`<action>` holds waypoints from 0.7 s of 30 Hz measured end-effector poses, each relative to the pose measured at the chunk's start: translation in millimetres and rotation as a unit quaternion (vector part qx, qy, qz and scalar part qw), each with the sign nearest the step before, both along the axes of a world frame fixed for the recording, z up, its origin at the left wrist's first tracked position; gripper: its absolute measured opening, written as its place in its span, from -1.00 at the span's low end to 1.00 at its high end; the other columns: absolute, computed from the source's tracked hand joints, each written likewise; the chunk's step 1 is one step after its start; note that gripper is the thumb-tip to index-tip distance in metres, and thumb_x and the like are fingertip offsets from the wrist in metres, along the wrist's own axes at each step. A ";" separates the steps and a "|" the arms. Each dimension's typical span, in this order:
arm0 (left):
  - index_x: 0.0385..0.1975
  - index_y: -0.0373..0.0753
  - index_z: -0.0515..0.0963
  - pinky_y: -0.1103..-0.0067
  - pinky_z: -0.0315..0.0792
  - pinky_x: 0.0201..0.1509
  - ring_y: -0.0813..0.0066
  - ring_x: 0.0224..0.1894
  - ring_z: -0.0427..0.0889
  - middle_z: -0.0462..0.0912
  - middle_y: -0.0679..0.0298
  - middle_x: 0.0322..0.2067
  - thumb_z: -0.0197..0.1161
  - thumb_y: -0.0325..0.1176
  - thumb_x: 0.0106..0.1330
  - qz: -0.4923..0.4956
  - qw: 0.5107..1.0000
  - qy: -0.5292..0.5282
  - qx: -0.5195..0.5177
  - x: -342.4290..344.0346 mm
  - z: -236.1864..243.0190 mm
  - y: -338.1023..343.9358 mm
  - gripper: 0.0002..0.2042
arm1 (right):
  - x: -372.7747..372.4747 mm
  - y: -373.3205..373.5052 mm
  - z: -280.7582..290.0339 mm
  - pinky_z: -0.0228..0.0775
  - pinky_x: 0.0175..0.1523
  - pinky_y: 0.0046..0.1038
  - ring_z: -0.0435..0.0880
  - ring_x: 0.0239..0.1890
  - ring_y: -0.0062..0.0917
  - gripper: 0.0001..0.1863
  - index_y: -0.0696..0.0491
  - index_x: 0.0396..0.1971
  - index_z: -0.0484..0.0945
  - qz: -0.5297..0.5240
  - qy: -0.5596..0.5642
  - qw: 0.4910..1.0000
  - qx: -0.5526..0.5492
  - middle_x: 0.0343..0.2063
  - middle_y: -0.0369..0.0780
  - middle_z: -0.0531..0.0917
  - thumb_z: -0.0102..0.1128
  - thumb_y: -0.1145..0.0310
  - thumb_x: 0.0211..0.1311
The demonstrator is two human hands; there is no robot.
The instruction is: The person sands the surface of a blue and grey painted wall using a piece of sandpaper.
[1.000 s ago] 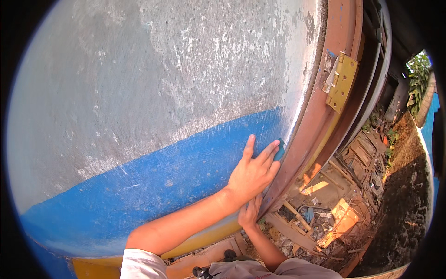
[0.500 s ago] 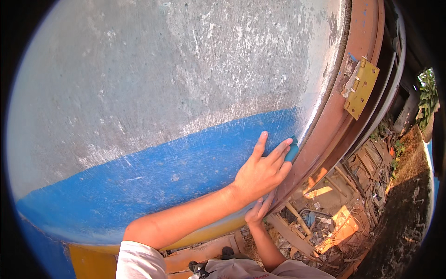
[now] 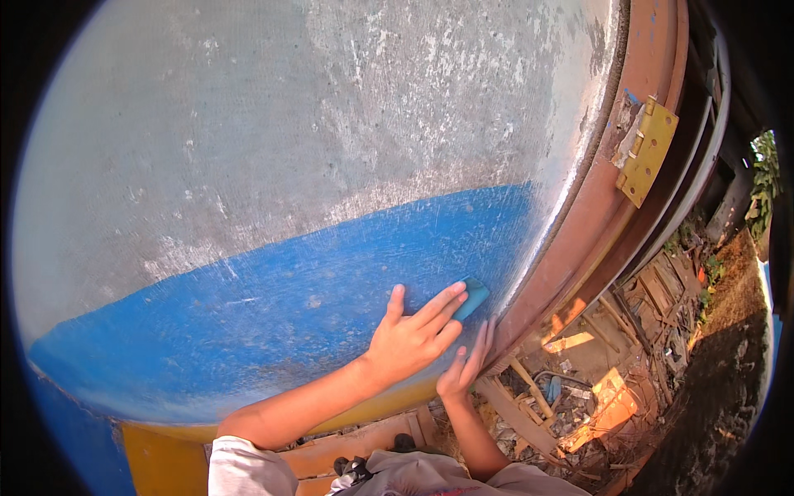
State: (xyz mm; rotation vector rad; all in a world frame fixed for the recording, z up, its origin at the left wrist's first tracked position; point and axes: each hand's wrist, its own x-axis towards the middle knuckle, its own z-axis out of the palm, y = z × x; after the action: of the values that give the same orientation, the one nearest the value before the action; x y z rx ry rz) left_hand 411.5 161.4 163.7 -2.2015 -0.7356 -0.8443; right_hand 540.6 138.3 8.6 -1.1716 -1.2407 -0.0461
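Observation:
My left hand [image 3: 411, 335] presses a small folded teal sheet of sandpaper [image 3: 472, 299] flat on the blue band [image 3: 273, 306] of a painted wall. Its fingertips lie over the sheet's left part, and the thumb points up, apart from it. Close below and to the right, my right hand [image 3: 463, 368] rests with fingers stretched out against the wall's lower right, beside the brown door frame [image 3: 571, 273]. Nothing shows in that hand. Above the blue band the wall is grey [image 3: 248, 124], with white scuffs and flaked patches.
A brass hinge [image 3: 648, 153] juts from the frame at upper right. Below right, the ground holds broken wood [image 3: 529, 388], an orange-brown board [image 3: 608, 405] and rubble. A yellow band [image 3: 165, 463] runs along the wall's bottom. Green leaves [image 3: 762, 182] show at far right.
My left hand has slid down and left across the blue paint with the sandpaper, away from the frame's edge. My right hand stays in about the same place and now shows more of its fingers.

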 end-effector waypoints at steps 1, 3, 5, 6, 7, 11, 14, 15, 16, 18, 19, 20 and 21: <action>-0.48 -0.05 0.44 -0.30 -0.40 0.32 0.55 0.34 0.34 0.58 0.43 0.12 0.12 -0.34 0.22 -0.001 0.999 0.004 -0.035 -7.4 -1.1 -6.9 -0.95 | -1.5 -3.7 -1.1 -0.14 0.43 0.05 0.05 0.41 0.12 -0.37 0.36 0.32 0.11 0.003 -0.013 1.000 -0.007 0.35 0.22 0.10 -0.28 0.17 0.47; -0.51 -0.05 0.44 -0.27 -0.56 0.35 0.56 0.33 0.37 0.58 0.48 0.11 0.13 -0.37 0.24 0.003 0.998 0.013 -0.064 -14.7 3.9 -8.3 -0.91 | -6.9 0.7 -0.3 -0.13 0.42 0.05 0.05 0.41 0.12 -0.38 0.36 0.32 0.11 0.009 -0.021 1.000 -0.008 0.35 0.23 0.09 -0.27 0.17 0.47; -0.54 -0.04 0.44 -0.23 -0.56 0.38 0.52 0.33 0.37 0.56 0.50 0.14 0.15 -0.37 0.23 0.018 0.993 -0.097 -0.066 -8.7 46.3 -15.7 -0.89 | -2.2 -0.4 -1.5 -0.12 0.42 0.06 0.05 0.41 0.11 -0.39 0.36 0.32 0.12 0.011 0.010 1.000 -0.022 0.36 0.23 0.07 -0.27 0.19 0.47; -0.54 -0.04 0.44 -0.23 -0.56 0.38 0.52 0.33 0.37 0.56 0.50 0.14 0.15 -0.37 0.23 0.021 0.992 -0.102 -0.066 -11.2 61.1 -11.5 -0.89 | -3.5 4.3 2.6 -0.10 0.42 0.06 0.05 0.41 0.10 -0.40 0.37 0.32 0.13 0.000 0.028 1.000 0.009 0.36 0.24 0.05 -0.28 0.21 0.48; -0.56 -0.04 0.43 -0.23 -0.56 0.37 0.47 0.34 0.36 0.56 0.51 0.14 0.15 -0.36 0.23 0.023 0.993 -0.114 -0.006 -14.6 74.6 -4.9 -0.87 | -3.3 8.1 8.2 -0.10 0.42 0.06 0.05 0.41 0.10 -0.40 0.37 0.32 0.13 0.003 0.027 1.000 0.009 0.36 0.24 0.05 -0.28 0.21 0.48; -0.61 -0.03 0.41 -0.24 -0.60 0.36 0.35 0.37 0.33 0.60 0.52 0.09 0.19 -0.35 0.24 0.011 0.999 -0.051 -0.008 -21.1 23.8 -8.6 -0.82 | -3.2 6.5 19.8 -0.09 0.42 0.05 0.05 0.42 0.09 -0.41 0.39 0.30 0.13 -0.017 0.024 0.998 0.047 0.36 0.23 0.05 -0.29 0.22 0.48; -0.64 -0.03 0.39 -0.22 -0.64 0.37 0.18 0.40 0.25 0.62 0.52 0.07 0.19 -0.35 0.26 0.030 0.999 -0.022 0.020 -43.1 2.7 -12.3 -0.78 | -11.4 -2.0 11.1 -0.09 0.42 0.04 0.04 0.42 0.08 -0.41 0.39 0.30 0.14 0.011 0.010 1.000 0.024 0.37 0.23 0.05 -0.30 0.22 0.48; -0.64 -0.04 0.39 -0.21 -0.65 0.37 0.11 0.41 0.22 0.62 0.53 0.07 0.19 -0.35 0.27 0.041 0.998 -0.041 0.035 -46.6 7.1 -14.3 -0.78 | -14.0 -1.6 9.3 -0.09 0.42 0.04 0.04 0.42 0.08 -0.41 0.39 0.29 0.16 0.029 -0.003 0.999 0.013 0.37 0.23 0.05 -0.31 0.22 0.49; -0.65 -0.07 0.37 -0.21 -0.66 0.37 -0.04 0.42 0.17 0.62 0.55 0.07 0.21 -0.35 0.27 0.063 0.988 -0.116 0.082 -43.8 35.5 -11.7 -0.76 | -14.6 1.9 8.0 -0.09 0.42 0.04 0.04 0.42 0.08 -0.41 0.39 0.29 0.16 0.029 -0.005 0.999 0.014 0.37 0.23 0.05 -0.31 0.22 0.49; -0.65 -0.09 0.36 -0.23 -0.67 0.34 -0.09 0.41 0.16 0.63 0.57 0.06 0.23 -0.35 0.26 0.117 0.959 -0.220 0.133 -45.6 104.4 -7.5 -0.75 | -8.6 7.6 4.1 -0.09 0.42 0.03 0.04 0.43 0.07 -0.41 0.38 0.28 0.20 0.018 0.042 0.999 -0.010 0.37 0.22 0.04 -0.33 0.19 0.49; -0.65 -0.09 0.36 -0.23 -0.67 0.34 -0.09 0.41 0.16 0.63 0.57 0.06 0.23 -0.35 0.26 0.123 0.958 -0.221 0.133 -45.8 104.5 -7.8 -0.75 | -11.5 8.2 7.8 -0.09 0.42 0.03 0.04 0.43 0.07 -0.41 0.38 0.28 0.20 0.023 0.040 0.999 -0.012 0.37 0.22 0.04 -0.33 0.19 0.49; -0.63 -0.08 0.37 -0.26 -0.69 0.33 -0.07 0.42 0.16 0.63 0.57 0.06 0.23 -0.34 0.26 0.107 0.968 -0.191 0.125 -43.1 103.1 -7.1 -0.76 | -13.6 8.5 13.0 -0.09 0.42 0.02 0.03 0.43 0.06 -0.41 0.38 0.27 0.21 0.013 0.050 0.999 -0.018 0.38 0.21 0.04 -0.34 0.18 0.49; -0.62 -0.07 0.38 -0.28 -0.70 0.31 -0.04 0.43 0.15 0.63 0.58 0.06 0.23 -0.33 0.25 0.090 0.976 -0.160 0.116 -41.5 100.1 -5.5 -0.77 | -14.4 8.5 15.0 -0.09 0.42 0.02 0.02 0.43 0.06 -0.41 0.37 0.27 0.23 0.002 0.059 0.998 -0.025 0.38 0.21 0.03 -0.36 0.17 0.50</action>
State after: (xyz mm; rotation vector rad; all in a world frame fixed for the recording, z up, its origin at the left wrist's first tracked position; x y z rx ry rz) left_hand 370.0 155.9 263.8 -1.7846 -0.9238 -1.1437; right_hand 526.2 146.8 23.6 -1.1978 -1.1460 0.0561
